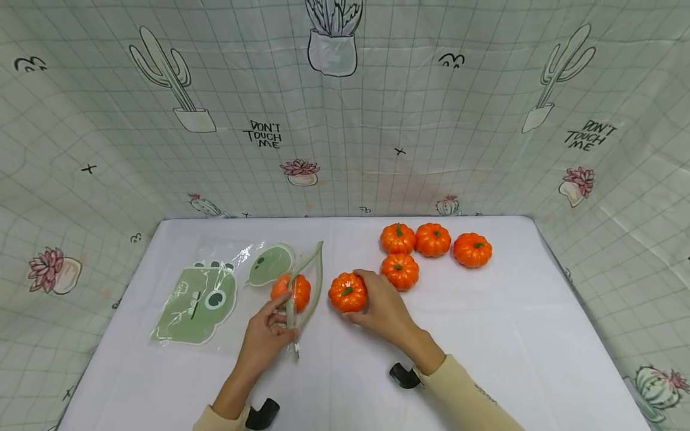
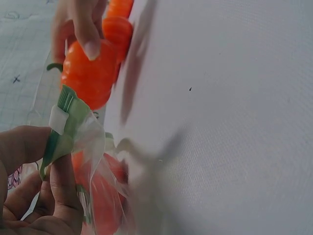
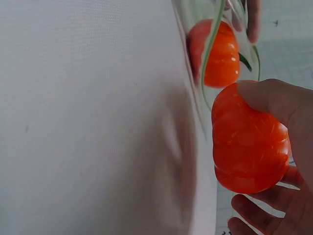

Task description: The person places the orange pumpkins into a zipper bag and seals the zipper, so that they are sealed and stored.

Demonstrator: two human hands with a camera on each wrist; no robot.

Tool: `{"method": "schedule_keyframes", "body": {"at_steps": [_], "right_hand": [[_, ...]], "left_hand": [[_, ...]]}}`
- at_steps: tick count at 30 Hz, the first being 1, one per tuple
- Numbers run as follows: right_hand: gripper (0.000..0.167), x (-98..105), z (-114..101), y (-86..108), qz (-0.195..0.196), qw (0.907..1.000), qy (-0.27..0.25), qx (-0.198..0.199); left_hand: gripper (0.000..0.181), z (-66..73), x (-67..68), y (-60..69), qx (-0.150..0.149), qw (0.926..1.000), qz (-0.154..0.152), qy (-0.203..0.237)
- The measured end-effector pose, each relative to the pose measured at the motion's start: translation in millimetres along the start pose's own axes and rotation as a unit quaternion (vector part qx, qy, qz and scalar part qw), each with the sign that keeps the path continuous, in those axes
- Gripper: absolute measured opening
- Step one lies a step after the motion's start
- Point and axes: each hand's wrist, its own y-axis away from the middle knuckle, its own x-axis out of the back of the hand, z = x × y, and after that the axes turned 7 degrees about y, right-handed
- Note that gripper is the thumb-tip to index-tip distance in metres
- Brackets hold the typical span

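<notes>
A clear zip bag [image 1: 248, 323] with a green cartoon print lies on the left of the table, its green-edged mouth facing right. My left hand [image 1: 265, 335] pinches the mouth's edge by the white slider [image 2: 59, 120], and the mouth gapes. Just inside sits one orange toy pumpkin [image 1: 301, 293], seen partly through the plastic. In my right hand [image 1: 385, 308] is a second pumpkin [image 1: 345, 292], gripped between thumb and fingers just right of the bag mouth. The right wrist view shows this held pumpkin [image 3: 247, 142] close to the bag's opening.
Several more orange pumpkins [image 1: 400, 272] stand in a loose group at the back right of the white table [image 1: 512, 347]. A patterned cloth [image 1: 350, 131] hangs behind and at both sides. Dark wrist camera mounts [image 1: 404, 376] stick out beside the sleeves.
</notes>
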Motion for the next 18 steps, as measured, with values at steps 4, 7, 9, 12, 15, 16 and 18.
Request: {"method": "schedule_keyframes", "body": {"at_steps": [4,7,9,12,15,16,18], "right_hand": [[0.085,-7.0,-3.9,-5.2,-0.002,1.0000,0.000,0.005],[0.085,-10.6,-7.1,-9.3,-0.006,1.0000,0.003,0.004],[0.084,-12.7,-9.2,-12.4,-0.007,0.9999,0.006,0.005],[0.083,-15.5,-12.1,-17.0,-0.008,0.9999,0.004,0.007],[0.083,-18.2,-14.6,-20.8,-0.011,0.9999,0.002,0.007],[0.083,-19.0,-15.3,-21.9,-0.012,0.9999,0.001,0.008],[0.083,-20.2,-16.7,-23.7,-0.012,0.9999,0.002,0.008]], "left_hand": [[0.073,-1.4,0.1,0.6,0.000,1.0000,-0.003,0.008],[0.072,-2.1,-0.4,0.9,0.001,1.0000,-0.005,0.007],[0.073,-2.1,-0.8,0.9,0.000,1.0000,-0.005,0.005],[0.073,-1.7,-1.4,0.4,-0.001,1.0000,-0.005,0.005],[0.074,-0.6,-1.7,-0.1,-0.003,1.0000,-0.007,0.004],[0.074,-0.1,-1.8,-0.2,-0.004,1.0000,-0.008,0.003],[0.074,1.0,-2.0,-0.4,-0.009,0.9999,-0.012,-0.002]]}}
